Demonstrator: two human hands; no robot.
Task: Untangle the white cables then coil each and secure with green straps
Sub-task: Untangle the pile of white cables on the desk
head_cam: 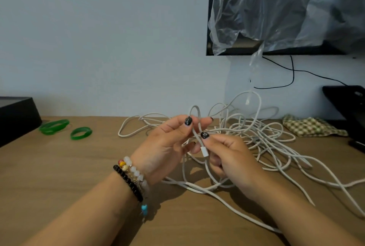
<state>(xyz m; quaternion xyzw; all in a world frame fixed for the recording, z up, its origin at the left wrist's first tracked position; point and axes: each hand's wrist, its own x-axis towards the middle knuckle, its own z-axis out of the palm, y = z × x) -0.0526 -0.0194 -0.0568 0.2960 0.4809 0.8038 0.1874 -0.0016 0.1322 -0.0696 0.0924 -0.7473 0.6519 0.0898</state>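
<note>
Nearest the camera, above the wooden surface (59,176), a white cable end with its connector (204,151) is held up between two hands. The right hand (231,158) has its fingers (205,135) curled around the cable just above the connector, while the left hand (167,145), with beaded bracelets (132,176) at the wrist, pinches a small upright loop (195,115) of the same cable. Behind and to the right of the hands, the white cables (256,137) are spread in a loose tangle on the surface. Far left of the tangle, two green straps (81,133) lie beside a black box (15,117). Right of the tangle a checked cloth (310,127) is seen. Beyond, a plastic-draped screen (276,8) is mounted on the pale wall (98,28).
</note>
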